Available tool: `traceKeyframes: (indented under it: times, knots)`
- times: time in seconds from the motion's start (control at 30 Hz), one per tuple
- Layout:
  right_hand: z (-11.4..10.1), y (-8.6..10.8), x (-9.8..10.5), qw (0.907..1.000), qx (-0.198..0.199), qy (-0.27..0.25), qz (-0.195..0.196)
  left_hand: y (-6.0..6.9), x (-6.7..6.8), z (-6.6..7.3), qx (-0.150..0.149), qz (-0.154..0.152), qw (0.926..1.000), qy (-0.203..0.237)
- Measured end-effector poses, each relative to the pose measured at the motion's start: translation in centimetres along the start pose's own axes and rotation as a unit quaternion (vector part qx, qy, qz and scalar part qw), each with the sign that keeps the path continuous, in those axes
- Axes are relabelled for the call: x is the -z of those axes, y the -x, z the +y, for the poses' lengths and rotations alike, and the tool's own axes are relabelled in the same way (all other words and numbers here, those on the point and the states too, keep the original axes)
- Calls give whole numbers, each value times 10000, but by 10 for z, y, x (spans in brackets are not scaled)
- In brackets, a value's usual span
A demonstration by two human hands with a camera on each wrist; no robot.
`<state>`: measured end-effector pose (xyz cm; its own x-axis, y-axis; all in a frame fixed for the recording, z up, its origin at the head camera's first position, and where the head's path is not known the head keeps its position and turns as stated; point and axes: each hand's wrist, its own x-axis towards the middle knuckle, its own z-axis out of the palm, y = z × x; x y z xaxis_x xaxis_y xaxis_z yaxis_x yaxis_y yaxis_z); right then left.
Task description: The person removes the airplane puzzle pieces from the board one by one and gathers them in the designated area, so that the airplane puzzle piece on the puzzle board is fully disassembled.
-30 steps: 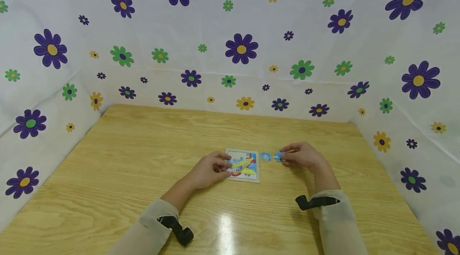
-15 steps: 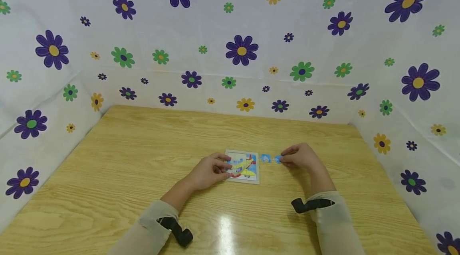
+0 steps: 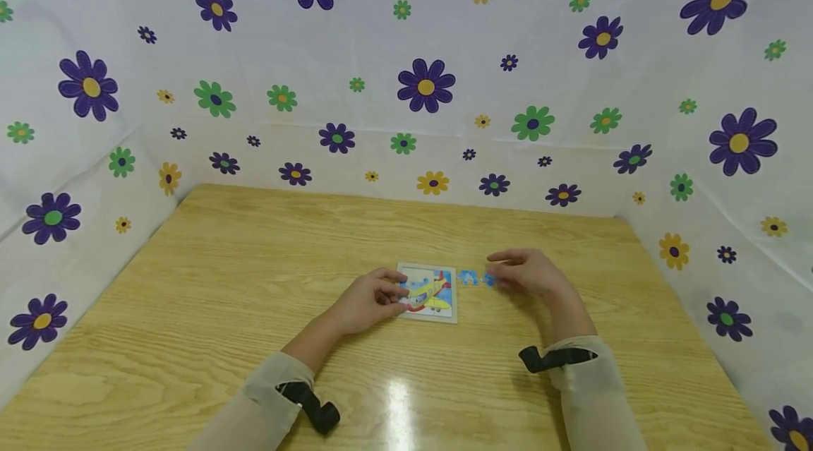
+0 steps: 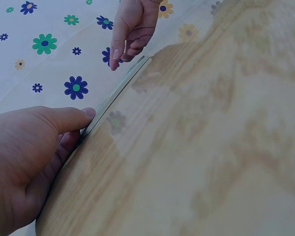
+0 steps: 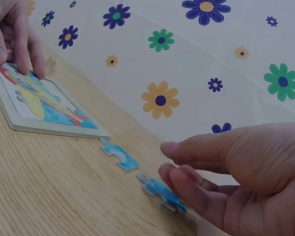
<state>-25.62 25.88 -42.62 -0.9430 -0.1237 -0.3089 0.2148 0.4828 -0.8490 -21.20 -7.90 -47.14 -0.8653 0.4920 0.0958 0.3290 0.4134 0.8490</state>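
Observation:
In the head view, a framed jigsaw puzzle (image 3: 430,301) of a yellow and red airplane lies flat on the table. My left hand (image 3: 373,301) holds its left edge; the right wrist view shows those fingers over the puzzle's picture (image 5: 29,93). To the right of the frame is a loose blue-and-white puzzle piece (image 3: 468,277). A second blue piece (image 5: 162,193) lies beyond it, partly covered by my right hand (image 3: 530,274) in the head view. Thumb and fingers of that right hand (image 5: 250,172) are spread apart beside the second piece, gripping nothing visible.
The wood-grain table (image 3: 254,239) extends around the puzzle. White cloth walls (image 3: 356,27) printed with flowers enclose its back and sides. Black wrist-worn mounts (image 3: 312,409) sit at both sleeves.
The right fingers have loosened from the farther blue piece, and the index finger has lifted. That piece sits slightly nearer the other loose one. My left hand has stayed on the frame.

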Motion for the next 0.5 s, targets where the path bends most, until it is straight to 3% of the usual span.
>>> traceKeyframes:
  times: [0.27, 0.5]
  knots:
    - [-7, 0, -10, 9996, 229, -136, -62, -1, 0, -1, 14, -13, 10000, -15]
    - [-11, -1, -22, 9962, 524, -511, -478, 0, 0, -2, -42, -30, 10000, 9]
